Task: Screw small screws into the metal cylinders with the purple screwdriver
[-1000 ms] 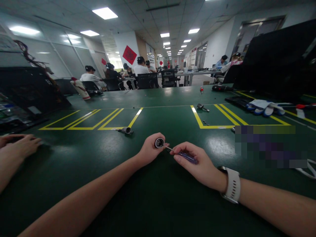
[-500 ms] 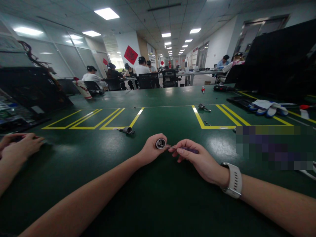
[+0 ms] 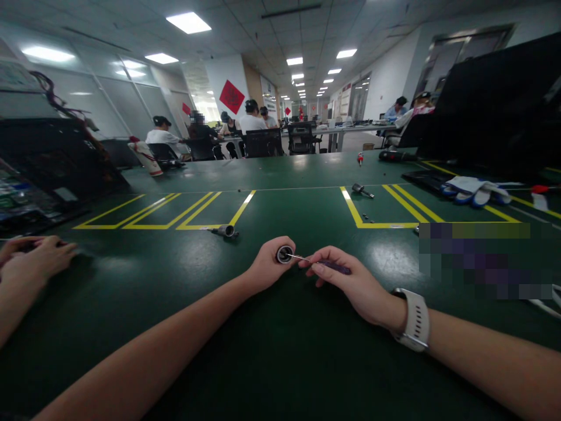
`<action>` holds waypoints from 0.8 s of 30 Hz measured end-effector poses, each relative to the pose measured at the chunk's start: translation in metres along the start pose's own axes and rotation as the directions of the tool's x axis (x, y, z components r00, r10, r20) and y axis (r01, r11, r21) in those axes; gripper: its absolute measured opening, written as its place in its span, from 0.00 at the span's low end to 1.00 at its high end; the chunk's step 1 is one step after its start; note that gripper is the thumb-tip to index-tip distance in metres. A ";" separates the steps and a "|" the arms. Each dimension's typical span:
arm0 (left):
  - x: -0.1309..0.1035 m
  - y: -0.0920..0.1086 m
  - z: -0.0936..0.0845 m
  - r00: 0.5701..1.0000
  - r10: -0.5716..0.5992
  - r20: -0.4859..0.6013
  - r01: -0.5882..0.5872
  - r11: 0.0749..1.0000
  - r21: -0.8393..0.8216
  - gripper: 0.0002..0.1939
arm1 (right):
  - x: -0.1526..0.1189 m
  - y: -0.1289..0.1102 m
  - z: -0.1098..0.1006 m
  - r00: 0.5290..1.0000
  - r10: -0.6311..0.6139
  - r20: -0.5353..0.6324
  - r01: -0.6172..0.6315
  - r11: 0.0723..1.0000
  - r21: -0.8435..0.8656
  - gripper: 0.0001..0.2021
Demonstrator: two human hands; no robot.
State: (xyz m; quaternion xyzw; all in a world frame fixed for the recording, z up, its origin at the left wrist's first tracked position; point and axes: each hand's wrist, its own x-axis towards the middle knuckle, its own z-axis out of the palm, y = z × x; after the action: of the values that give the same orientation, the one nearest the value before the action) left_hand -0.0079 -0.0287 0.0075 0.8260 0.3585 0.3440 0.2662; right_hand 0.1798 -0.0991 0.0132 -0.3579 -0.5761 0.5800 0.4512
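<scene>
My left hand (image 3: pixel 263 270) is wrapped around a short hollow metal cylinder (image 3: pixel 280 261), its round open end facing me. In my right hand (image 3: pixel 350 286), a thin screwdriver (image 3: pixel 336 267) with a purple handle is pinched between thumb and fingers. Its slim shaft points left, and the tip reaches into the cylinder's mouth; what it touches inside is too small to tell. Both hands are just above the green table (image 3: pixel 280 362). Beyond my left hand lies a similar metal part (image 3: pixel 226 231) on its side.
Farther right lie another metal part (image 3: pixel 361 190) and several tiny pieces (image 3: pixel 366 218). White-and-blue gloves (image 3: pixel 475 192), a dark power drill (image 3: pixel 397 156) and a red-handled tool (image 3: pixel 360 158) lie beyond. Another person's hands (image 3: pixel 37 257) are at the left edge. Yellow tape marks the tabletop.
The screwdriver's shaft now slants more steeply up toward the cylinder, and more of it shows. The cylinder has turned very slightly in my left hand; otherwise both hands stay in place.
</scene>
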 end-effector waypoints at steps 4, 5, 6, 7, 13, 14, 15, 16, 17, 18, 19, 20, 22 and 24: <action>-0.001 0.003 0.000 0.999 -0.022 0.037 0.023 1.000 -0.021 0.06 | 0.002 -0.001 -0.002 0.998 0.067 0.004 -0.067 0.985 0.159 0.06; -0.001 0.003 0.000 0.999 -0.020 0.045 0.021 1.000 -0.022 0.06 | 0.003 -0.002 -0.003 0.997 0.079 0.006 -0.079 0.979 0.190 0.05; -0.001 0.004 0.000 0.999 -0.019 0.051 0.020 1.000 -0.022 0.06 | 0.003 -0.002 -0.004 0.996 0.089 0.007 -0.089 0.973 0.214 0.05; -0.001 0.004 0.000 0.998 -0.019 0.057 0.020 1.000 -0.023 0.07 | 0.004 -0.003 -0.005 0.995 0.098 0.007 -0.097 0.968 0.234 0.05; 0.000 0.002 -0.001 0.993 0.016 0.116 -0.013 1.000 -0.028 0.08 | 0.007 -0.002 -0.010 0.991 0.123 0.052 -0.133 0.935 0.329 0.04; 0.000 0.002 -0.001 0.992 0.027 0.123 -0.024 0.999 -0.025 0.09 | 0.007 -0.002 -0.010 0.991 0.124 0.053 -0.134 0.933 0.333 0.04; 0.000 0.002 -0.001 0.992 0.035 0.125 -0.033 0.999 -0.020 0.09 | 0.007 -0.002 -0.010 0.992 0.121 0.047 -0.130 0.935 0.329 0.04; 0.000 0.002 -0.001 0.992 0.038 0.122 -0.037 0.999 -0.011 0.08 | 0.006 -0.002 -0.009 0.993 0.113 0.037 -0.119 0.942 0.315 0.04; 0.000 0.002 0.000 0.993 0.035 0.111 -0.036 0.999 0.003 0.08 | 0.006 -0.002 -0.008 0.995 0.097 0.022 -0.099 0.952 0.289 0.04; 0.000 0.001 0.000 0.996 0.028 0.090 -0.031 0.999 0.024 0.07 | 0.005 -0.001 -0.007 0.997 0.073 0.005 -0.072 0.966 0.248 0.04; 0.000 0.001 0.000 0.998 0.019 0.061 -0.022 0.999 0.049 0.07 | 0.004 -0.001 -0.006 0.999 0.046 -0.014 -0.042 0.980 0.196 0.05; 0.001 0.001 0.001 1.000 0.008 0.028 -0.010 0.997 0.077 0.06 | 0.003 -0.001 -0.005 0.999 0.019 -0.033 -0.014 0.990 0.140 0.05; 0.001 0.000 0.001 1.000 -0.009 -0.025 0.012 0.992 0.126 0.06 | 0.002 -0.001 -0.004 0.998 -0.011 -0.057 0.014 0.999 0.044 0.06; 0.001 -0.001 0.002 0.999 -0.016 -0.037 0.021 0.989 0.147 0.06 | 0.002 -0.001 -0.003 0.999 -0.005 -0.051 0.005 1.000 0.006 0.06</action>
State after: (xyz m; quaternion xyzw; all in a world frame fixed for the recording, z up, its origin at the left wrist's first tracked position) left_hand -0.0068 -0.0276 0.0059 0.8338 0.3953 0.3287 0.2013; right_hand 0.1823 -0.0966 0.0143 -0.3698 -0.5634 0.5715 0.4683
